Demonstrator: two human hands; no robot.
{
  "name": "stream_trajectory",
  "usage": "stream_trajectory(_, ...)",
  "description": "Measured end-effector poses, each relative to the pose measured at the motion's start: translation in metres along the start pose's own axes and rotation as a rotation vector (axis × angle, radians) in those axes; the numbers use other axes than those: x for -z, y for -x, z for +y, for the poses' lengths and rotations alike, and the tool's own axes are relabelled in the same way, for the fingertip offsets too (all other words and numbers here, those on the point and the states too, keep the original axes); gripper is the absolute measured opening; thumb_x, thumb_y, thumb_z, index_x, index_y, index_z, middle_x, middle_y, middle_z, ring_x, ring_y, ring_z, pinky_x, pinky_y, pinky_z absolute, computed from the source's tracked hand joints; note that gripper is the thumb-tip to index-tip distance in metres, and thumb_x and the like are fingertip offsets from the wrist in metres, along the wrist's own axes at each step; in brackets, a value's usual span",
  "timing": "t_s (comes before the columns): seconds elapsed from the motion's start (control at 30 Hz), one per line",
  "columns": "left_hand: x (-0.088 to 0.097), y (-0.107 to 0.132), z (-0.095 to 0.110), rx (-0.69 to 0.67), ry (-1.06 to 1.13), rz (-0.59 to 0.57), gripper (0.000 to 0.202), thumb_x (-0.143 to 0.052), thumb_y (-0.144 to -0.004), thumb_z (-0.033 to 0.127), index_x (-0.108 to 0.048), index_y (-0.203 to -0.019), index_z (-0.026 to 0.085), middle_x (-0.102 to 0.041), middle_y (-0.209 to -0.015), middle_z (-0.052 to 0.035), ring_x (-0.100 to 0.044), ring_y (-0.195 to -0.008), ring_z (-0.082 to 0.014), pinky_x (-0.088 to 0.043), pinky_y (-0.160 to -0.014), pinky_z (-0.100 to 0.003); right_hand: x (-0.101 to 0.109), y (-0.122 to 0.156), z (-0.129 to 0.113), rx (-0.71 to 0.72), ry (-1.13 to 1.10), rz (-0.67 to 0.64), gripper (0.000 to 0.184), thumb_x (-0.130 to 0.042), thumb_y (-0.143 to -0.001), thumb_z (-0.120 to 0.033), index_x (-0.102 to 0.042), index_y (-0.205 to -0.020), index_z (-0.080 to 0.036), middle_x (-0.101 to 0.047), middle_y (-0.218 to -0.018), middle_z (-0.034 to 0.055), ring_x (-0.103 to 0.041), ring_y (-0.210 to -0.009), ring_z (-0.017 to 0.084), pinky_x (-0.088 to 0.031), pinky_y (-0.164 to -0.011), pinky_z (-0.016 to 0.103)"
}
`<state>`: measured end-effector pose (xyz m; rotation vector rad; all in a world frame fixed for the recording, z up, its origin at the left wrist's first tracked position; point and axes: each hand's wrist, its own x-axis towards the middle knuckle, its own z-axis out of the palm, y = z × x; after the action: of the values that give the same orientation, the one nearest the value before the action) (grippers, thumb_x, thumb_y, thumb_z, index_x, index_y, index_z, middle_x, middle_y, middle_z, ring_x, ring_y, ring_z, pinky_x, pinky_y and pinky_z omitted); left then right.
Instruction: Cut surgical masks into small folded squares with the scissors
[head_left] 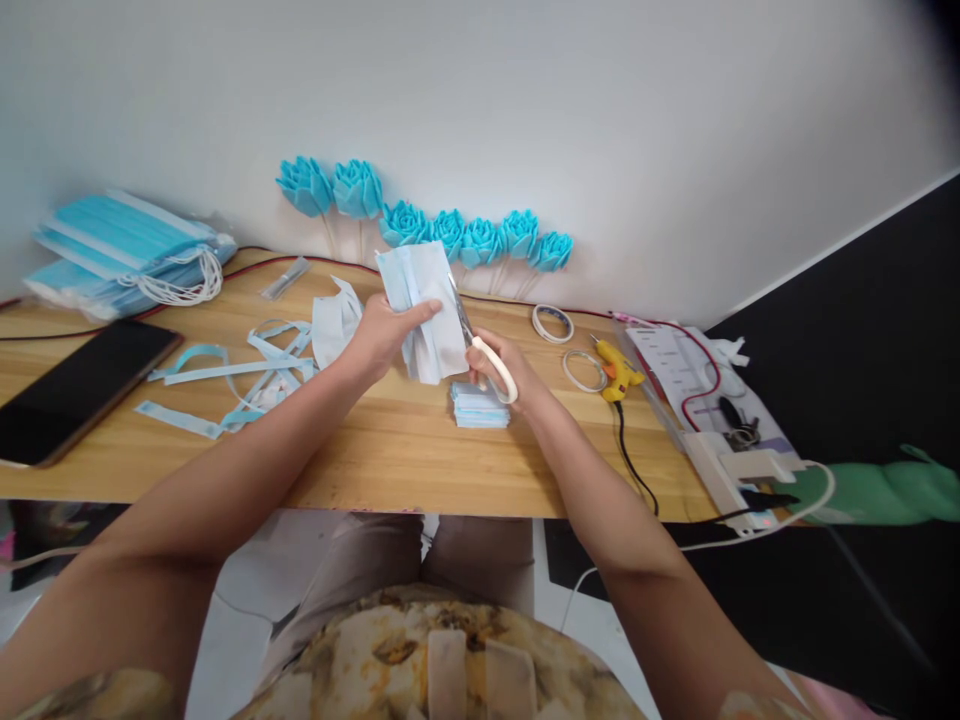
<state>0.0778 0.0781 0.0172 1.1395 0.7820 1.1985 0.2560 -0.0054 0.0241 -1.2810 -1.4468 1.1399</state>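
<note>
Patterned shirt (405, 650) foremost, a person's left hand (382, 335) pinches a pale blue sheet (442, 335) between both hands, apparently steadying it for the scissors (498, 368) gripped in the right hand (517, 375). Sheet and blades point away from the body, their long axes leaning slightly left. Nearer the body sits a small stack (480, 410); strips (232, 375) lie left, a glue gun (619, 370) right, blue flowers (448, 232) beyond.

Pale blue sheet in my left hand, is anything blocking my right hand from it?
Nothing visible does. The scissors in your right hand reach the right edge of the pale blue sheet. The small stack of pieces lies lower, on the table, outside that gap.
</note>
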Motion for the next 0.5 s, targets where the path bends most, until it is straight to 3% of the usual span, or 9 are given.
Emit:
stream_trajectory(0.27,-0.0036,0.0042,-0.0043,0.032,-0.042,-0.035,0.056,-0.094,-0.056,0.047,-0.075,-0.094,0.011,-0.079,-0.108,-0.0151,-0.071,-0.112,-0.0397,-0.059,-0.1,-0.053,-0.0002,0.0011,-0.0004,0.008,-0.029,0.036,0.066,-0.076,-0.068,-0.076,-0.065,-0.099,-0.019,-0.056,-0.072,-0.0036,-0.048,-0.058,0.009,-0.04,-0.052,0.023)
stream_trajectory(0.5,-0.0044,0.0056,-0.0061,0.007,-0.02,-0.006,0.06,-0.088,-0.065,0.057,-0.074,-0.102,0.012,-0.078,-0.111,-0.016,-0.07,-0.114,-0.0396,-0.058,-0.101,-0.054,-0.0023,0.0004,-0.0008,-0.002,-0.045,0.058,0.065,-0.076,-0.067,-0.078,-0.062,-0.091,-0.019,-0.054,-0.069,-0.004,-0.049,-0.055,0.009,-0.04,-0.047,0.023)
